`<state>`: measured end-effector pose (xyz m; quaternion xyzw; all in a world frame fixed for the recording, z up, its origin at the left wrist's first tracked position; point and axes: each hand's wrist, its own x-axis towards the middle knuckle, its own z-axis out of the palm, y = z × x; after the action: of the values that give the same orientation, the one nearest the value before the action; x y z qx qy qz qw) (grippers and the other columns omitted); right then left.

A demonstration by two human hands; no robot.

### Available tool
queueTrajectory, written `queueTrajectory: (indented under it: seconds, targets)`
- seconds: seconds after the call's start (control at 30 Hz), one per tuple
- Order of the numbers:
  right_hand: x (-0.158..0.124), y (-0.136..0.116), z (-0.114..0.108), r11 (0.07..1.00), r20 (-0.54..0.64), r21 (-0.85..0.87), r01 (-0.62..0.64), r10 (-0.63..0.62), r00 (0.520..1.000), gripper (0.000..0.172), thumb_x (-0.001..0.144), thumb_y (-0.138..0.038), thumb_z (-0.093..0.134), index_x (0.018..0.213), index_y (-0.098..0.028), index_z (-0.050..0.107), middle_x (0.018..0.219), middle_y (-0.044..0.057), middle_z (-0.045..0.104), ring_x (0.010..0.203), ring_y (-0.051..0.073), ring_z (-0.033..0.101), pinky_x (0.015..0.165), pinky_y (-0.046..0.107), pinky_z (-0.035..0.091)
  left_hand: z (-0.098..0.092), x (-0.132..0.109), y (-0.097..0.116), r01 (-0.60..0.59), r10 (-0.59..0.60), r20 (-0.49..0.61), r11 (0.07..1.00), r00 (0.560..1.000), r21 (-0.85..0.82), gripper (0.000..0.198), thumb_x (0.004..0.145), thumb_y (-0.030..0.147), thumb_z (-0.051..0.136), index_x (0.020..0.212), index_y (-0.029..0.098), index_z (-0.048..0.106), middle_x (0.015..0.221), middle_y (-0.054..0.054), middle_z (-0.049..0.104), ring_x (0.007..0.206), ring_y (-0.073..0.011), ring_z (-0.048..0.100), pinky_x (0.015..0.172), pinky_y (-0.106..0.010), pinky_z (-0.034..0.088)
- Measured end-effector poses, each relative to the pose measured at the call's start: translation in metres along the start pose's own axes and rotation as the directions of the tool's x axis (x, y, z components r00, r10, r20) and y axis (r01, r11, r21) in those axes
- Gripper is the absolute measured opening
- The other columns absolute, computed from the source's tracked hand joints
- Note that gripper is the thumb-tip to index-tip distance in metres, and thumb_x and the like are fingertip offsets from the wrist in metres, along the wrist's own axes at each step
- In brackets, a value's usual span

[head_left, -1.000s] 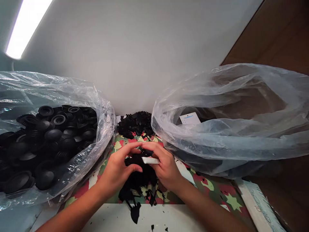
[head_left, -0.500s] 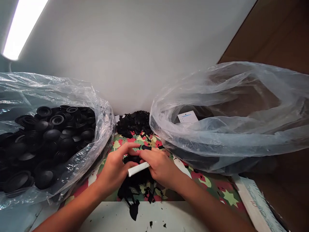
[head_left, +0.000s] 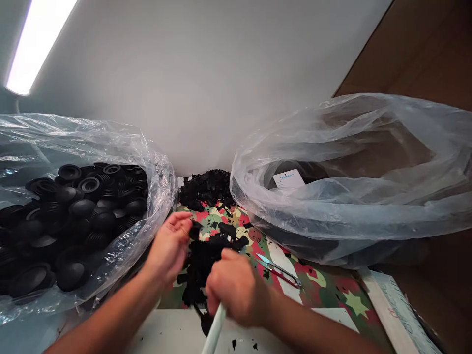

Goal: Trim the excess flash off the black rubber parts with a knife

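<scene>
My right hand (head_left: 234,285) is closed around a white stick (head_left: 215,329), which points down toward the near edge. To its left my left hand (head_left: 171,243) has its fingers drawn together beside a small dark piece (head_left: 195,229) at the fingertips, blurred by motion. Between and beyond the hands lie black scraps (head_left: 199,265) on a camouflage-patterned mat (head_left: 326,280). Small scissors with red handles (head_left: 279,271) lie right of my right hand.
An open clear plastic bag (head_left: 162,182) at left holds several black round ribbed parts (head_left: 83,207). Another clear bag (head_left: 332,211) at right has a white card (head_left: 288,178) in it. A black scrap heap (head_left: 210,187) sits by the wall.
My hands have moved apart. My right hand has come nearer with the stick, now pointing down, and my left hand has shifted slightly left. The scissors have come into view.
</scene>
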<state>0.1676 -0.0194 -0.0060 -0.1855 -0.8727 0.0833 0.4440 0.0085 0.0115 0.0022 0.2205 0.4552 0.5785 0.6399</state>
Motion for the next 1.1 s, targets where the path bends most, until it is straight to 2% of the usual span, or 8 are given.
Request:
queueTrajectory:
  seconds: [0.07,0.2,0.37,0.6,0.73,0.87,1.0,1.1]
  targets:
    - [0.0,-0.002,-0.002,0.999,-0.018,0.031,0.012,-0.011,1.0,0.037,0.104,-0.017,0.032,0.07,-0.018,0.046,0.055,-0.004,0.042,0.051,0.01,0.032,0.059,0.028,0.027,-0.004,0.004,0.0,-0.082,0.081,0.024,0.996,0.996,0.039,0.045,0.046,0.028,0.097,0.079,0.016,0.068,0.063,0.004,0.064,0.059,-0.0067,0.057,0.055,-0.014,0.044]
    - [-0.005,0.017,-0.009,0.95,-0.126,-0.216,-0.223,0.2,0.972,0.037,0.101,-0.017,0.041,0.064,-0.017,0.047,0.062,0.0,0.047,0.059,0.011,0.041,0.058,0.027,0.032,-0.008,0.002,-0.005,-0.185,0.136,0.265,0.968,0.955,0.17,0.039,0.057,0.018,0.091,0.091,0.017,0.072,0.092,-0.004,0.073,0.088,-0.0154,0.068,0.08,-0.021,0.053]
    - [-0.009,0.036,-0.016,0.896,-0.177,-0.096,-0.433,0.413,0.893,0.014,0.094,-0.02,0.059,0.084,-0.017,0.067,0.095,0.006,0.063,0.084,0.012,0.063,0.071,0.023,0.05,-0.006,-0.004,-0.005,-0.26,0.163,0.308,0.915,0.937,0.308,0.039,0.063,0.012,0.083,0.098,0.019,0.069,0.095,-0.004,0.074,0.091,-0.0185,0.069,0.082,-0.027,0.055]
    - [-0.004,0.018,-0.009,0.928,-0.135,-0.063,-0.367,0.356,0.925,0.015,0.095,-0.014,0.056,0.104,-0.017,0.068,0.091,0.005,0.069,0.082,0.012,0.066,0.071,0.023,0.053,0.0,-0.011,-0.002,-0.368,0.24,0.304,0.789,0.922,0.492,0.036,0.065,0.007,0.071,0.098,0.022,0.068,0.079,0.002,0.072,0.077,-0.0165,0.069,0.072,-0.027,0.054]
    - [-0.004,0.019,-0.008,0.927,-0.1,-0.225,-0.299,0.283,0.954,0.014,0.096,-0.01,0.054,0.096,-0.015,0.067,0.085,0.004,0.069,0.076,0.012,0.063,0.069,0.026,0.048,0.0,-0.014,-0.004,-0.388,0.243,0.313,0.704,0.918,0.595,0.039,0.066,0.006,0.07,0.101,0.022,0.067,0.075,0.003,0.073,0.074,-0.0158,0.068,0.074,-0.027,0.051]
    - [-0.002,0.02,-0.007,0.899,-0.06,-0.392,-0.195,0.186,0.981,0.019,0.098,-0.008,0.049,0.087,-0.014,0.063,0.078,0.004,0.067,0.07,0.013,0.059,0.067,0.028,0.043,0.0,-0.013,-0.004,-0.367,0.216,0.307,0.695,0.927,0.618,0.036,0.067,0.011,0.073,0.101,0.021,0.066,0.074,0.002,0.073,0.072,-0.0166,0.067,0.072,-0.028,0.049]
    - [-0.003,0.024,0.0,0.882,-0.085,-0.374,-0.286,0.274,0.958,0.022,0.102,-0.015,0.043,0.088,-0.015,0.059,0.079,0.004,0.064,0.072,0.014,0.058,0.069,0.026,0.044,0.0,-0.012,-0.001,-0.357,0.208,0.31,0.74,0.928,0.571,0.034,0.069,0.021,0.078,0.099,0.019,0.063,0.072,0.002,0.07,0.069,-0.0164,0.066,0.067,-0.027,0.048]
    - [-0.008,0.038,-0.003,0.85,-0.104,-0.325,-0.415,0.404,0.909,0.023,0.103,-0.019,0.039,0.091,-0.016,0.059,0.082,0.005,0.064,0.074,0.014,0.059,0.069,0.025,0.044,0.0,-0.013,0.002,-0.338,0.186,0.326,0.789,0.927,0.513,0.037,0.066,0.023,0.081,0.098,0.019,0.062,0.07,0.002,0.07,0.07,-0.0174,0.067,0.066,-0.027,0.048]
